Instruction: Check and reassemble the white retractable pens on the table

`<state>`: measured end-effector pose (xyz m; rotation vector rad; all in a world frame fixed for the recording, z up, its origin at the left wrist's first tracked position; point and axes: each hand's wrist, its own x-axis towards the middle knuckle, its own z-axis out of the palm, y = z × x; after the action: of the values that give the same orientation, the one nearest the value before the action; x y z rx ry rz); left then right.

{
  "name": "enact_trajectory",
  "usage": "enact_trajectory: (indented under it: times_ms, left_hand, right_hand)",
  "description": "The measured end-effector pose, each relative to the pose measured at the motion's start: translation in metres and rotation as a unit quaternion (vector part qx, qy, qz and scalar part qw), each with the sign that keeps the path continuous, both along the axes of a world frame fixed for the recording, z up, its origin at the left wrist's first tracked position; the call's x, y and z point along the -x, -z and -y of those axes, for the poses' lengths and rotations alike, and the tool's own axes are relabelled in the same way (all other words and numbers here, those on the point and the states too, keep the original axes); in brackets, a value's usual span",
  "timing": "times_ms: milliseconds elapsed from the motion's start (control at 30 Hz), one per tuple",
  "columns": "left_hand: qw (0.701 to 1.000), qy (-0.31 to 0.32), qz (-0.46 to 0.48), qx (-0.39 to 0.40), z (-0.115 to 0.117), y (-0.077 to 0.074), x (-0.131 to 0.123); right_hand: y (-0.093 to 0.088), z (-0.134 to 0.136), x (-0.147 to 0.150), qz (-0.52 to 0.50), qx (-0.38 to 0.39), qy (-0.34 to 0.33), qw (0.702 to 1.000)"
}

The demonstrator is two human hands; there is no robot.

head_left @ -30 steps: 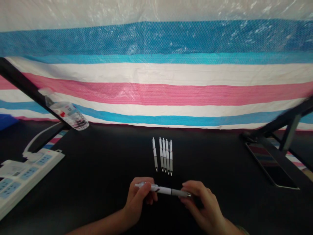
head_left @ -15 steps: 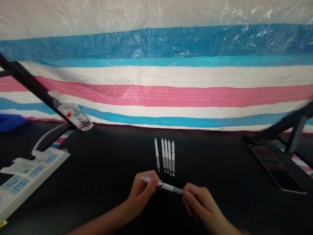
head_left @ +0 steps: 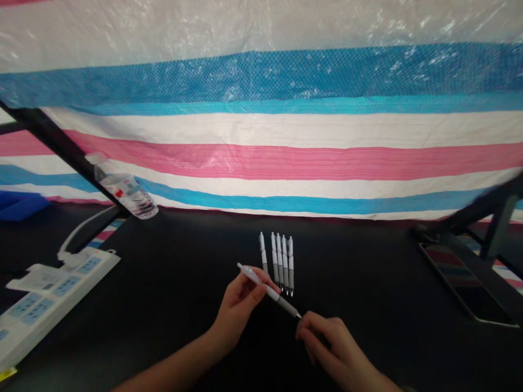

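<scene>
My left hand [head_left: 239, 310] is closed round the upper half of a white and grey pen [head_left: 267, 290], which slants from upper left down to the right. The pen's tip ends right at my right hand [head_left: 327, 343], whose fingers are curled together beside it; I cannot tell whether they touch it. Just beyond, several matching pens [head_left: 280, 262] lie side by side in a neat row on the black table [head_left: 183, 283].
A white power strip [head_left: 49, 294] lies at the left edge, with a clear water bottle [head_left: 126, 193] behind it against a black slanted bar. A phone [head_left: 466, 283] lies at the right under a black stand. A striped tarp [head_left: 261, 130] hangs along the back.
The pen has swung from nearly level to slanted, its top raised toward the row. My right hand slid off the pen's lower end and now sits at its tip.
</scene>
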<state>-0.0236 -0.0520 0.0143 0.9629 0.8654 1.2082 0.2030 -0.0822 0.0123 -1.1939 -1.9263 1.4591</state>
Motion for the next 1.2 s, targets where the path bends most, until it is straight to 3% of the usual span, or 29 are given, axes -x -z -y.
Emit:
enact_trajectory:
  times_ms: [200, 433, 700, 1200]
  left_hand:
    - [0.998, -0.040, -0.047, 0.033, -0.011, -0.003, 0.005]
    - [0.998, -0.012, -0.066, 0.015, -0.012, -0.003, 0.006]
    - [0.995, -0.044, -0.083, 0.027, -0.013, -0.004, 0.006]
    - [0.996, -0.048, -0.055, 0.043, -0.018, -0.002, 0.006]
  right_hand:
    - [-0.004, -0.002, 0.001, 0.024, -0.007, -0.009, 1.000]
    - [-0.006, 0.000, 0.001, 0.029, -0.015, -0.004, 0.999]
    - [-0.007, -0.002, 0.001, 0.040, 0.003, -0.014, 0.999]
    - [-0.009, -0.002, 0.001, 0.052, 0.002, -0.012, 0.999]
